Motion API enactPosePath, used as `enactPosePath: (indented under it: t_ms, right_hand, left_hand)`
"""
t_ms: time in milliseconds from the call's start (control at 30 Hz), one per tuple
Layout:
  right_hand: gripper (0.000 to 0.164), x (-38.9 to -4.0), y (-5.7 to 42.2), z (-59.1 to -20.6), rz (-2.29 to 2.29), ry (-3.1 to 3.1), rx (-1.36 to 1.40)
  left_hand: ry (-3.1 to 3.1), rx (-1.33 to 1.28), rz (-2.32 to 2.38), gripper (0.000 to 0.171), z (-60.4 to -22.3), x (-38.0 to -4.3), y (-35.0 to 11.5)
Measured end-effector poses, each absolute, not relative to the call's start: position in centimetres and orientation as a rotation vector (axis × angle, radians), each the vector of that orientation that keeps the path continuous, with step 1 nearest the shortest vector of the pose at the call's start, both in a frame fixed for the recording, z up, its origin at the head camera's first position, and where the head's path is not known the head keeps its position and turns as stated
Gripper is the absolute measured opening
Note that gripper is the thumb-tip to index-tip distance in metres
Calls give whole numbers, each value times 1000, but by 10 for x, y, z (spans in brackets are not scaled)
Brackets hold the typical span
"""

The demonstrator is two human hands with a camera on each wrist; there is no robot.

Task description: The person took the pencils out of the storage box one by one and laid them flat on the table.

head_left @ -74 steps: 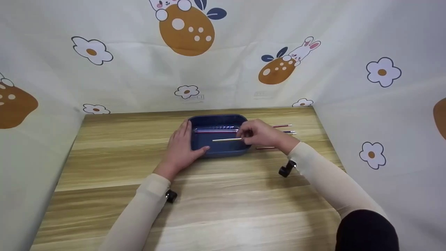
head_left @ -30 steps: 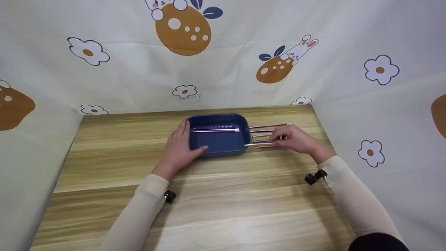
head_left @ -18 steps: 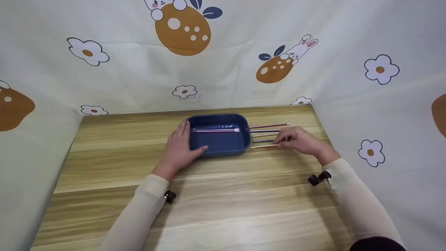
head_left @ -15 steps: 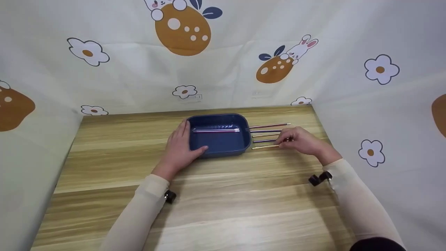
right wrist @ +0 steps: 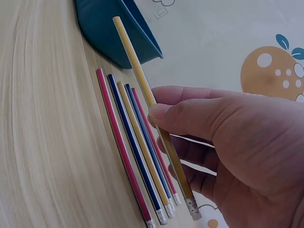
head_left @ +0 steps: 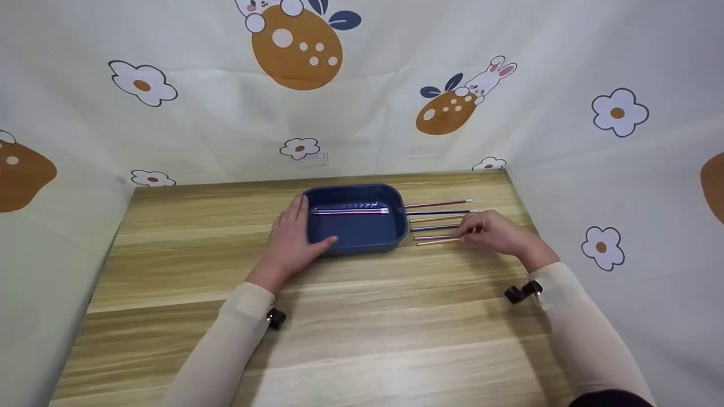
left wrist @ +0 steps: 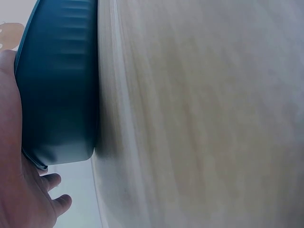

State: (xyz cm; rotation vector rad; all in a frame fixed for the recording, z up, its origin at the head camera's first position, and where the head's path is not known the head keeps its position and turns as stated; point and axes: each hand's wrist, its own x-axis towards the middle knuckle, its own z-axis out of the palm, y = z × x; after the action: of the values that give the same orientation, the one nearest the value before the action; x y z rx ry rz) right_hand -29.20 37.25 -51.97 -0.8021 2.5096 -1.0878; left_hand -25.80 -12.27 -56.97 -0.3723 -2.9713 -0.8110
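My right hand (head_left: 492, 230) pinches a yellow pencil (right wrist: 133, 52) between thumb and index finger, gripping it around mid-length. Its eraser end points down in the right wrist view. Beside it, several pencils (right wrist: 114, 123) lie in a row on the table: red, blue and yellow, with white erasers. My left hand (head_left: 288, 240) rests against the left end of a dark blue rectangular box (head_left: 362, 230), fingers extended along that side and thumb laid over the near rim. Inside the box lie pencils (head_left: 350, 212), side by side near the back.
The wooden table (head_left: 350, 316) extends toward me from the box. White patterned cloth (head_left: 384, 56) closes off the back and both sides. A small black camera (head_left: 276, 318) sits at the left wrist and another black camera (head_left: 523, 292) at the right wrist.
My right hand has carried the yellow pencil from over the box to the row on the right, then slightly farther right and nearer me. My left hand has stayed at the box.
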Motion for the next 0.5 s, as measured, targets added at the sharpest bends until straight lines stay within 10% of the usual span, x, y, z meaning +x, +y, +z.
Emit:
enactPosePath:
  t_ms: [500]
  right_hand:
    - [14,-293,379,-542,-1108,2559,-809]
  left_hand:
    - [-2972,-367,-809,126,-572,-258,-123]
